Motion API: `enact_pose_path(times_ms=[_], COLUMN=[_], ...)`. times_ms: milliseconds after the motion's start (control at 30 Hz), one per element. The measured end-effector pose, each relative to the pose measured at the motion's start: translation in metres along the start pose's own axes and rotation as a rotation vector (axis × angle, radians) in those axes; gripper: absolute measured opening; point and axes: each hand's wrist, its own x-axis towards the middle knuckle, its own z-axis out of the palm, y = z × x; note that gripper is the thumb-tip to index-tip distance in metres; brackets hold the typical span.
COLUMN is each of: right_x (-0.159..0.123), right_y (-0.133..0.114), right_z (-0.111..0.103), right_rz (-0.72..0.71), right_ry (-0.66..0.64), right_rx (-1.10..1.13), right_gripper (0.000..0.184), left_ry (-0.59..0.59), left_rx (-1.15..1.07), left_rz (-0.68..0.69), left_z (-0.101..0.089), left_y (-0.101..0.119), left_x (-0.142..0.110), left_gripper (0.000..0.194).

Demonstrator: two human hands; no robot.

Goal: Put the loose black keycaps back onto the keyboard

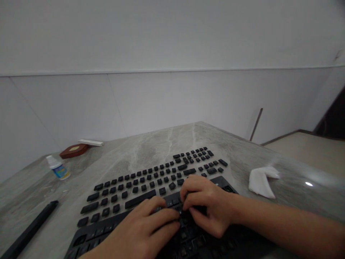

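A black keyboard (101, 230) lies before me, with keycaps on its far rows and bare key sockets showing nearer to me. My left hand (151, 226) rests over its middle, fingers stretched out and slightly apart, tips touching the keys; the thumb is hidden. Beside those fingertips, my right hand (206, 205) is closed, its fingers curled down at the keyboard. Whatever is between its fingertips is hidden. Beyond the keyboard, many loose black keycaps (143, 187) lie in rows on the table, among them a long spacebar (140, 199).
On the left of the grey marble table (129, 151) are a white-capped spray bottle (59, 168), a reddish-brown box (73, 151), a white strip (91, 142) and a long black bar (32, 230). A folded white cloth (262, 181) lies at right. A pale wall (151, 104) stands behind.
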Motion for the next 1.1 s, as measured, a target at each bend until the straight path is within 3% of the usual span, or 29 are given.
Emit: enact_pose_path(times_ms=[100,167,433,1100], right_x=[-0.002,-0.004,-0.004,-0.006], right_y=[0.003,0.005,0.005,0.004], right_z=[0.002,0.004,0.004,0.004], right_rz=[-0.001,-0.013,-0.022,0.022], right_ry=[-0.024,-0.073,-0.11,-0.12], right_rx=[0.007,0.016,0.007,0.003], right_gripper=[0.019,0.021,0.026,0.025], left_ry=[0.044,0.024,0.046,0.06], left_rx=[0.02,-0.018,-0.095,-0.063], left_rz=[-0.05,-0.092,-0.065,-0.055], left_z=[0.012,0.019,0.022,0.02], left_y=[-0.005,-0.005,-0.008,-0.005], left_x=[0.007,0.006,0.002,0.006], left_gripper=[0.047,0.046,0.057,0.05])
